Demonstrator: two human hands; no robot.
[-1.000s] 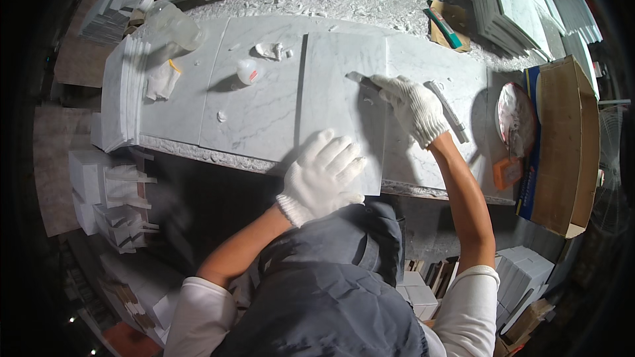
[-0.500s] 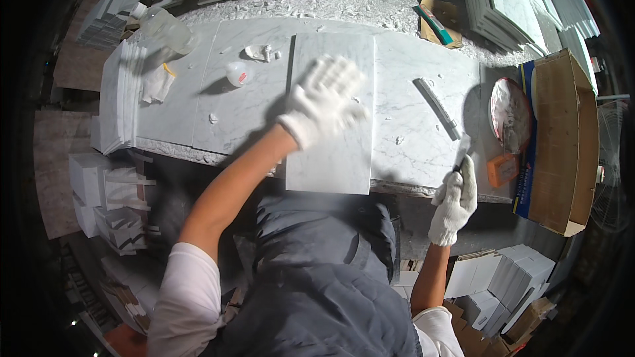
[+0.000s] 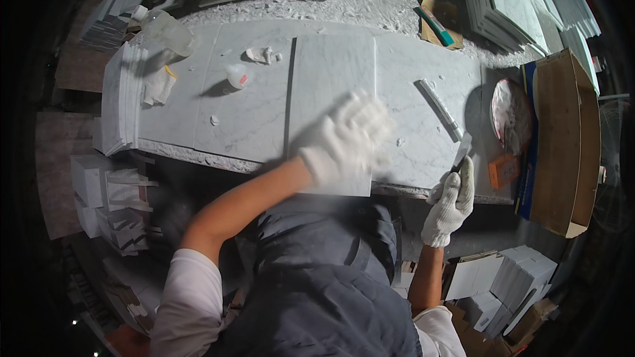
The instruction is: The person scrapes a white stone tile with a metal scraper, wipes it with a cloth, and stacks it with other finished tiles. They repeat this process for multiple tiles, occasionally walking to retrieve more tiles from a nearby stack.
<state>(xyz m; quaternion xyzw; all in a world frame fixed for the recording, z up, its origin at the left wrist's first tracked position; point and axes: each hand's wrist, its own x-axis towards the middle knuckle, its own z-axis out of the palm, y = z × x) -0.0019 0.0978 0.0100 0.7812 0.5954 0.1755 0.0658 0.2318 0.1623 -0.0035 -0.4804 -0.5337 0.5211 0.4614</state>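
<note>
A pale marble tile (image 3: 329, 66) with faint grey veins lies in front of me, its near end jutting past the table edge. My left hand (image 3: 348, 135), in a white knit glove, is spread over the tile's near right part, palm down and smeared by motion. Whether it presses on the surface I cannot tell. At the table's front edge on the right, my gloved right hand (image 3: 448, 208) grips a putty knife (image 3: 463, 149), whose blade points away from me. A grey straight bar (image 3: 438, 110) rests on the table just left of that blade.
A round dish of white paste (image 3: 510, 116), an orange box (image 3: 504, 170) and an upright cardboard box (image 3: 559, 145) stand at the right. Stacked tiles (image 3: 122, 102) stand at the left, near a plastic bottle (image 3: 170, 33) and a small white cup (image 3: 236, 76).
My left hand has swept toward me and to the right across the tile. My right hand has shifted very slightly left, still gripping the putty knife.
</note>
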